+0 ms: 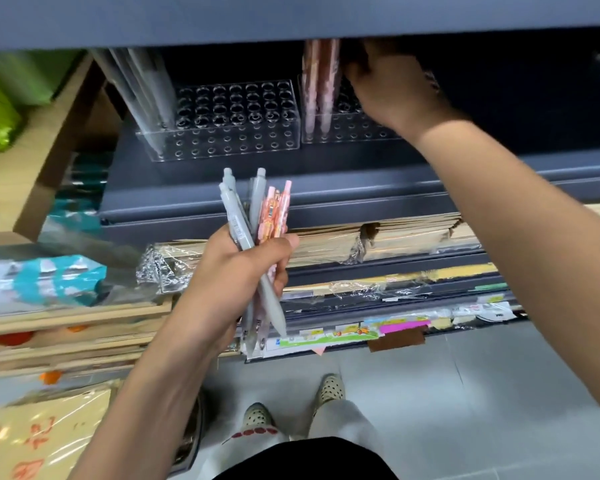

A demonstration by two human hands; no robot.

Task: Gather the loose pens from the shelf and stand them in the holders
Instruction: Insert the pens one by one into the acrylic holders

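My left hand (238,271) grips a bundle of pens (257,223), several grey and a few pink-patterned, held upright in front of the dark shelf (326,188). Two clear acrylic holders with rows of round holes stand on that shelf. The left holder (243,116) has grey pens (146,88) leaning at its left end. The right holder (347,128) has pink pens (321,88) standing in its left side. My right hand (392,88) reaches over the right holder, fingers curled deep under the upper shelf. What its fingers hold is hidden in the dark.
The upper shelf edge (291,19) overhangs the holders. Below are stacked flat paper packs in plastic wrap (378,240). Cardboard and wrapped goods (49,278) pile up at the left. Grey floor tiles (465,393) and my feet lie below.
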